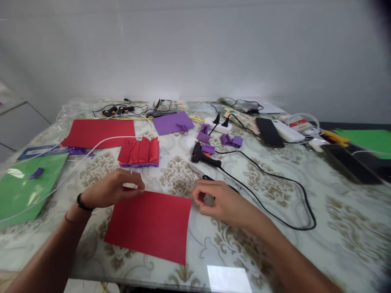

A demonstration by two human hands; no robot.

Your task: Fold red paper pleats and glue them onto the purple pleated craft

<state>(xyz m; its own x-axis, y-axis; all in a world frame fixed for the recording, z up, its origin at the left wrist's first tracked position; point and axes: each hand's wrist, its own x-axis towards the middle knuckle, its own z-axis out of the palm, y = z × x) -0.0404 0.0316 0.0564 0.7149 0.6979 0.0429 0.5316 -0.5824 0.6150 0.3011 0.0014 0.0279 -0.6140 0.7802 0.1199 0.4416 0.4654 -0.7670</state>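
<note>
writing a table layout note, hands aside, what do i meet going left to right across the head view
Green sheet at the left edge, red sheet nearest the camera, black glue gun (cord aside), folded purple pieces right of it, black phone, dark flat device toward the right edge.

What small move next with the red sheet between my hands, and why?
Perhaps pinch the red sheet by its far right corner: your right hand is curled close beside it, while your left hand is by the far left corner.
</note>
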